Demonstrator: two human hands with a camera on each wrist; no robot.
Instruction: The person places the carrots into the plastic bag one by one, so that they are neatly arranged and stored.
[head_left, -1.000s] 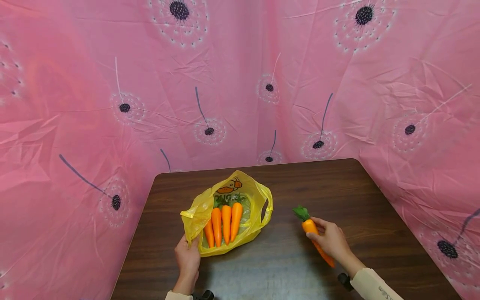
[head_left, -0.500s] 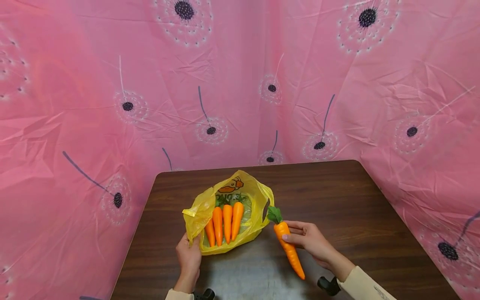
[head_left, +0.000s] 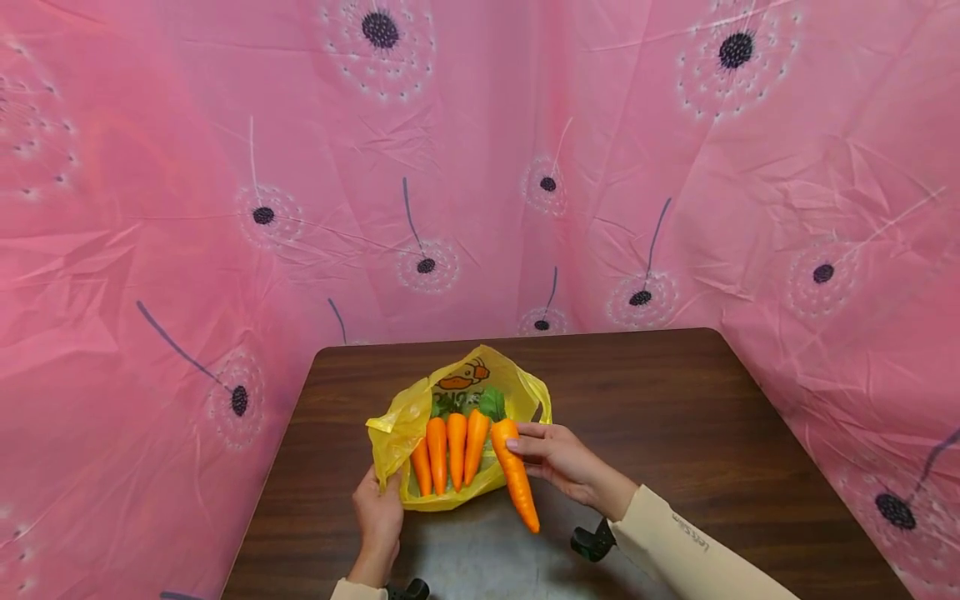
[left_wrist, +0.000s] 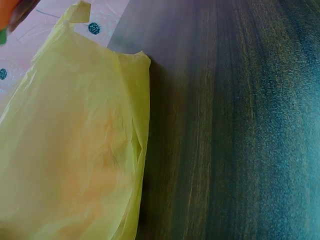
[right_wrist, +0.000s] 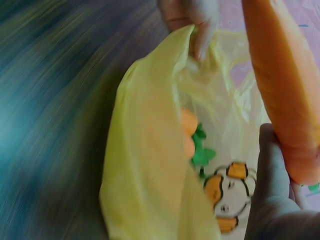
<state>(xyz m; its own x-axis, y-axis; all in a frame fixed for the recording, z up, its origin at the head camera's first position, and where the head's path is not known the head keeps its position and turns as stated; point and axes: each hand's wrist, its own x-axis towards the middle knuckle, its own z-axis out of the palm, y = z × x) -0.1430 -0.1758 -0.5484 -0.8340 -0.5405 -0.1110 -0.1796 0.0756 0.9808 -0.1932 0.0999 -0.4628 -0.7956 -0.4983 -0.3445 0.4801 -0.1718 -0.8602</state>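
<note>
A yellow plastic bag (head_left: 405,417) with a duck print lies on the table, its mouth spread toward me. Several orange carrots (head_left: 457,450) lie side by side inside it, leafy tops toward the back. My left hand (head_left: 378,512) pinches the bag's near left edge. In my right hand (head_left: 573,467) another carrot (head_left: 516,479) is gripped near its thick end, green leaves pointing away from me over the bag's right part. The right wrist view shows this carrot (right_wrist: 285,75) large and close, between thumb and fingers, above the bag (right_wrist: 145,150).
The dark wooden table (head_left: 675,400) has rounded far corners and extends on both sides of the bag. Pink curtains (head_left: 480,167) with dandelion prints hang behind it and along both sides. One loop handle of the bag stands up at its right.
My right hand has carried its carrot leftward, from the table's right side to the bag's opening. The left hand has kept its hold on the bag's edge.
</note>
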